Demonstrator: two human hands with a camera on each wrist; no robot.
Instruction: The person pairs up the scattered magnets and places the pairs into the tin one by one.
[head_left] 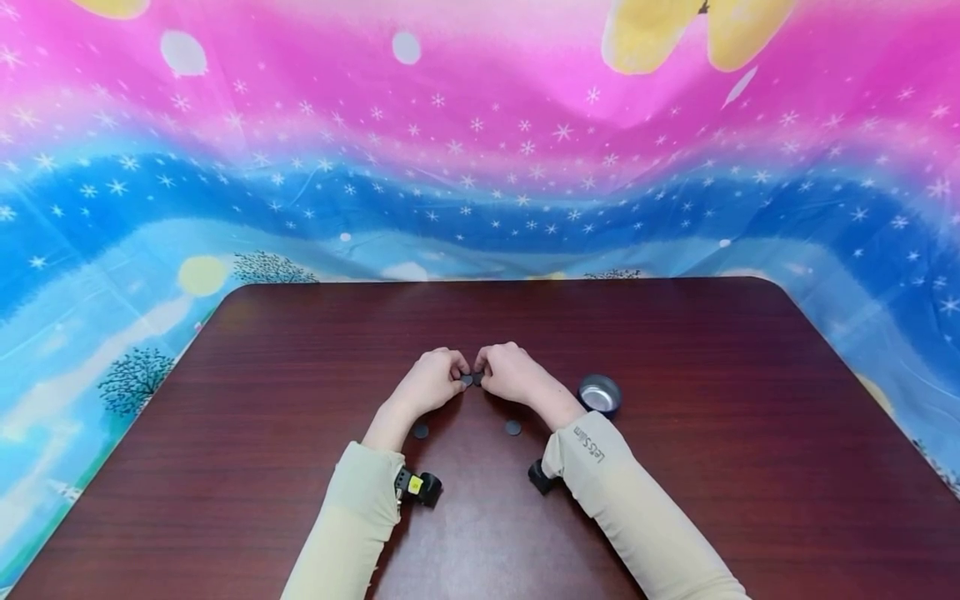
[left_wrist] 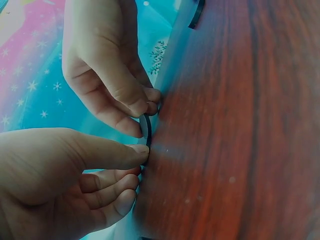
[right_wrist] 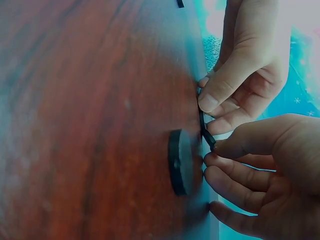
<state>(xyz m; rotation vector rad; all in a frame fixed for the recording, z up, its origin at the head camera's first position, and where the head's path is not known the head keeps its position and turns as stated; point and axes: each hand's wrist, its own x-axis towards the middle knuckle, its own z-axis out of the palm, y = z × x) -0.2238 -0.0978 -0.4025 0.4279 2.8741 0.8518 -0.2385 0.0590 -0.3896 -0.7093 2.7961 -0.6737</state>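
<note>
Currently | left hand [head_left: 431, 383]: fingers nearly closed, pinching dark disc [head_left: 467, 380] | right hand [head_left: 513, 372]: likewise, second disc [head_left: 477, 379] | two loose discs [head_left: 513, 427] nearer on tabletop [head_left: 315, 333]

Two discs [head_left: 513, 427] lie on the table [head_left: 480, 517]; right of them, a bowl [head_left: 600, 395]; behind, a cloth [head_left: 480, 150].

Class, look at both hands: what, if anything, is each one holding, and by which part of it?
The left hand pinches one dark disc by its edge; the right hand pinches another dark disc, also by its edge.
</note>
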